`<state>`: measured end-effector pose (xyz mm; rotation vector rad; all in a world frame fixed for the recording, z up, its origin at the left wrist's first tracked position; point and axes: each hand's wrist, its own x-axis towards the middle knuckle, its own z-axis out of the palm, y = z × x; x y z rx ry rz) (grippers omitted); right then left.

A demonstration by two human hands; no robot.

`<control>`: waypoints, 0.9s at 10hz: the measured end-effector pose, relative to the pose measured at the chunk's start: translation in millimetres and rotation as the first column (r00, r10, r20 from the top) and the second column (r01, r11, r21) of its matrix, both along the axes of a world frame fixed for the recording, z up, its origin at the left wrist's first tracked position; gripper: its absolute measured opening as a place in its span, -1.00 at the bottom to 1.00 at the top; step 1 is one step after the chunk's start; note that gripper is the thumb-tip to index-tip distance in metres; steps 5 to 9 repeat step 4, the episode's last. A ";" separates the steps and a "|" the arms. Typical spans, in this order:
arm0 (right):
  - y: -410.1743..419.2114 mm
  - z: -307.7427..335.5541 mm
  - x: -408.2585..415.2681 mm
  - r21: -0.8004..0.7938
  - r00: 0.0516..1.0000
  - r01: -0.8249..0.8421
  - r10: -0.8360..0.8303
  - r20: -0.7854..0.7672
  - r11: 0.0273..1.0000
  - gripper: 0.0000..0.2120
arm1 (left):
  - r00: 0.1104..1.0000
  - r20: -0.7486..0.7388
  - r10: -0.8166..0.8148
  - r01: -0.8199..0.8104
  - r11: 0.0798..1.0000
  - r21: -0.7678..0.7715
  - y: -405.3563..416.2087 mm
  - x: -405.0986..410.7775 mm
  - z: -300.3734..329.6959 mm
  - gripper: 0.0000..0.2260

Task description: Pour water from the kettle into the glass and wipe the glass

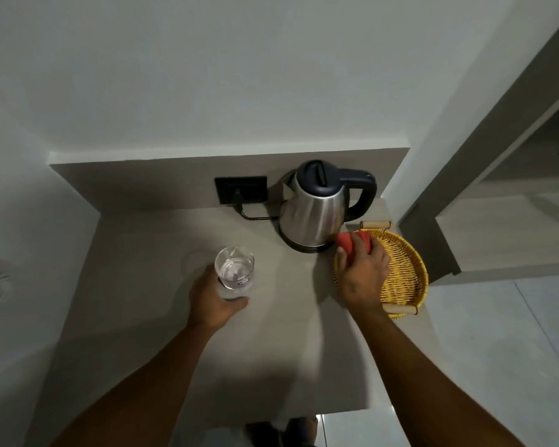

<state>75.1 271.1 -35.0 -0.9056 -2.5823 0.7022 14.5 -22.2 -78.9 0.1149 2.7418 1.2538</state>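
Left hand (215,303) fingers wrap the water-filled glass (234,269); right hand (363,274), at 3 o'clock, fingers pinch the red cloth (355,241); hasty wiping may spill water.

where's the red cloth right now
In the head view the red cloth is on the right, gripped by the right hand over the near-left rim of the yellow basket, just beside the kettle base.

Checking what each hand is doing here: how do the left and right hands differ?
The left hand wraps the glass, which holds water; the right hand grips a red cloth. The left hand is over the bare counter; the right hand is over the yellow wicker basket beside the kettle. Both are closed on something.
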 end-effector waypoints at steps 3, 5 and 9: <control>22.0 -31.6 -7.2 -0.023 0.933 -0.039 0.045 0.356 0.999 -0.51 | 1.000 -0.012 -0.021 0.021 1.000 -0.010 -1.0 -2.6 -5.5 -0.19; 19.7 -22.9 -5.0 -0.050 0.951 -0.048 0.061 0.303 0.998 -0.47 | 0.998 0.046 -0.046 0.045 0.998 0.032 0.8 -0.9 5.9 -0.14; 19.7 -22.9 -5.0 -0.050 0.951 -0.048 0.061 0.303 0.998 -0.47 | 0.998 0.046 -0.046 0.045 0.998 0.032 0.8 -0.9 5.9 -0.14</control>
